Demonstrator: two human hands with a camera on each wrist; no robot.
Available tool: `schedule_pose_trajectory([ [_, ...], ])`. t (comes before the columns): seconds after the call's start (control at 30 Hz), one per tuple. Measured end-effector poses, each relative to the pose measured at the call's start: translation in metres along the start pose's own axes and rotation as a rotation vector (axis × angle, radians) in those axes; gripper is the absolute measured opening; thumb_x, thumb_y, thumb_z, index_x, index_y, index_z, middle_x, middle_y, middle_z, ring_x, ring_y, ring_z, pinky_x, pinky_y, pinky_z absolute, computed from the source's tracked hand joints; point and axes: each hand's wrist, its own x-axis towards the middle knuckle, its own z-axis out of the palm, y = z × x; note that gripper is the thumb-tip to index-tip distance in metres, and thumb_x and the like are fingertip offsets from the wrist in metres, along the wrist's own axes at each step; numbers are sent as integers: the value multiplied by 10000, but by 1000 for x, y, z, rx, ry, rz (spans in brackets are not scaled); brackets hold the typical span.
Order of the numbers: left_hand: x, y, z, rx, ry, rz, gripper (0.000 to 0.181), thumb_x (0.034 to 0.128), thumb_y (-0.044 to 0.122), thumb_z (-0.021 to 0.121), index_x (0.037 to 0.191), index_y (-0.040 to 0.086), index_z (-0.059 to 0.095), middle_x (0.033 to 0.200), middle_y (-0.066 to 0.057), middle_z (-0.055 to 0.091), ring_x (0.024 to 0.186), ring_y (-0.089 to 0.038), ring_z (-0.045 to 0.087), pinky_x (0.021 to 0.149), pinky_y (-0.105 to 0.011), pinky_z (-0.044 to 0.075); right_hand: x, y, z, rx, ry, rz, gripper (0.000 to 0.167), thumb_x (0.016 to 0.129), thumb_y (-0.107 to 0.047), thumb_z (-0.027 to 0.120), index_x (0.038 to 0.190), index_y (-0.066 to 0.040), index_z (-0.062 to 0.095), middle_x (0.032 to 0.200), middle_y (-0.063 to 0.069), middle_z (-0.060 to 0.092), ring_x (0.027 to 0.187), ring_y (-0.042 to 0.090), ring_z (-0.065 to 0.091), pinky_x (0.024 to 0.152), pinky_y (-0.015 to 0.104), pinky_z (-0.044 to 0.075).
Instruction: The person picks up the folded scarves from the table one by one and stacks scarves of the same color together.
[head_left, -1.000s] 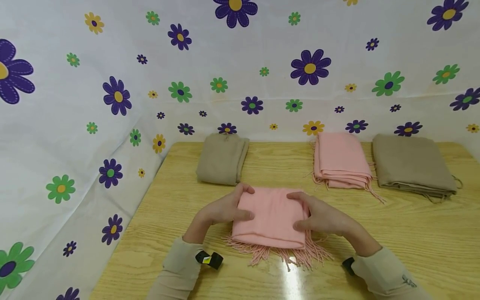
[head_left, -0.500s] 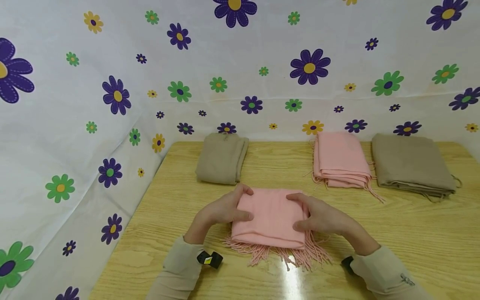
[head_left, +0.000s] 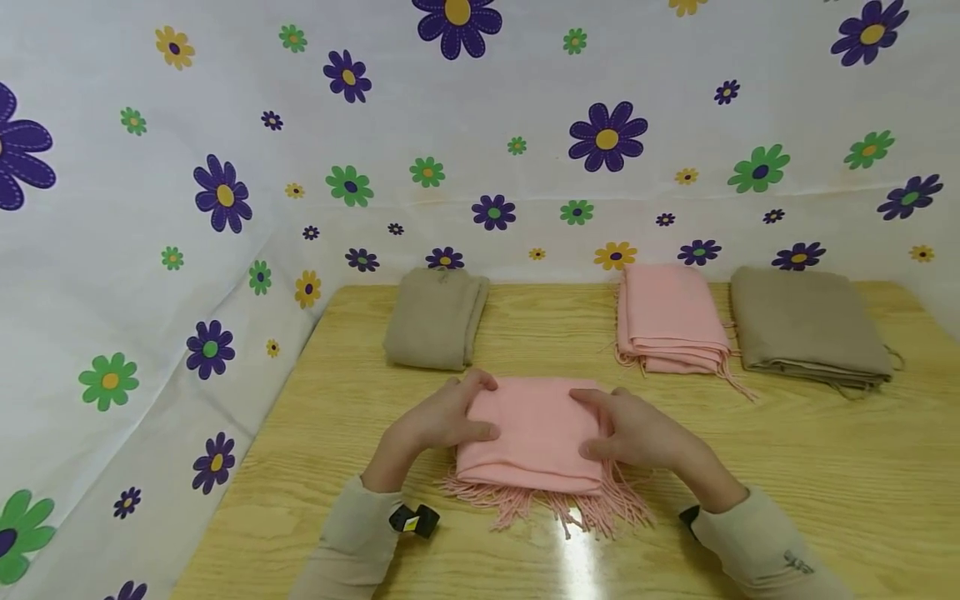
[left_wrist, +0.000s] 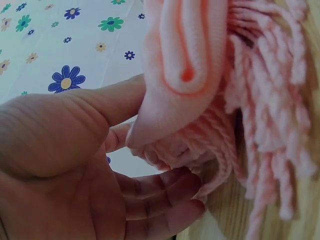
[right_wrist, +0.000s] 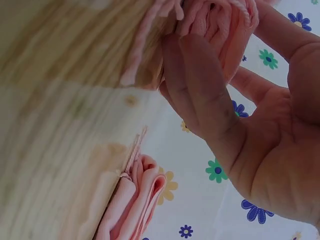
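While 2 bare hands hold it by its sides, we see a pink folded cloth near the front of the table, right before the person. We see the left hand clamped on its left side, with the thumb on top and other fingers bent round the edge. We see the right hand clamped on its right side in much the same way. Pink strings stick out at the near edge and spread over the wood. We can't tell if the whole cloth lies flat.

The table is yellow wood with wavy lines, and we see a shiny patch at the front. Near the back, 3 more folded cloths lie in a row: a small tan cloth on the left, another pink cloth, and just beside that a wide tan cloth. We count 4 cloths, 2 pink and 2 tan. Behind the table and on its left, we see a white sheet with purple, green and yellow flowers.
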Motion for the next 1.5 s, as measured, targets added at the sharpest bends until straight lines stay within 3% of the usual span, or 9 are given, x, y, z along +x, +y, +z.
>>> schedule_pose_trajectory([
  [0.2,1,-2,-2,37,-10,9,562,893,235,738,1358,73,467,1248,-193,543,1114,-277,507,980,-459,426,0,-3,0,-47,5,58,764,863,-257,774,1512,-80,413,974,95,513,673,161,444,569,307,376],
  [0.67,-5,-7,-3,19,-72,20,587,930,245,710,1405,39,434,1326,-187,510,1188,-280,484,1034,-475,392,-2,2,4,-33,-20,73,806,848,-262,790,1518,-57,390,903,54,495,713,158,458,591,294,390],
  [0.8,-4,-6,-6,57,-92,37,568,960,269,665,1421,49,416,1279,-196,515,1129,-266,495,997,-468,407,-7,6,-4,-5,-30,41,806,847,-239,789,1514,-44,381,1103,148,545,776,179,488,656,336,427],
  [0.9,-2,-1,-9,107,-95,37,542,979,257,626,1425,37,411,1295,-216,520,1147,-283,507,1004,-468,413,-13,12,-13,26,-30,40,822,852,-235,783,1522,-39,349,1310,253,480,834,186,523,698,346,460],
  [0.97,1,5,-10,162,-72,15,533,979,249,610,1421,21,418,1327,-230,522,1180,-309,519,1017,-474,419,-15,16,-21,49,-11,33,817,866,-216,762,1528,-26,321,1383,308,429,822,205,538,695,358,472],
  [1.07,5,16,-11,274,-5,-86,559,973,285,599,1430,15,422,1388,-261,484,1244,-381,500,1020,-525,422,-19,21,-32,65,49,2,791,892,-185,722,1531,-9,291,1416,345,404,909,319,598,765,435,516],
  [1.2,12,32,-15,337,42,-203,595,965,329,605,1457,51,419,1434,-282,423,1304,-429,435,1021,-570,408,-22,25,-45,44,133,-64,725,929,-161,679,1513,34,298,1448,329,407,1212,497,496,958,587,449],
  [1.3,23,40,-21,302,36,-160,605,967,318,609,1473,61,398,1426,-277,439,1273,-395,475,1000,-537,434,-22,28,-54,25,169,-50,694,949,-187,661,1506,30,309,1463,301,411,1303,508,415,1008,640,382],
  [1.5,53,55,-31,182,36,-27,640,993,294,584,1518,67,297,1420,-286,426,1215,-362,531,957,-497,467,-18,42,-66,-7,239,17,659,966,-198,626,1491,52,316,1439,346,395,1308,518,373,996,669,360],
])
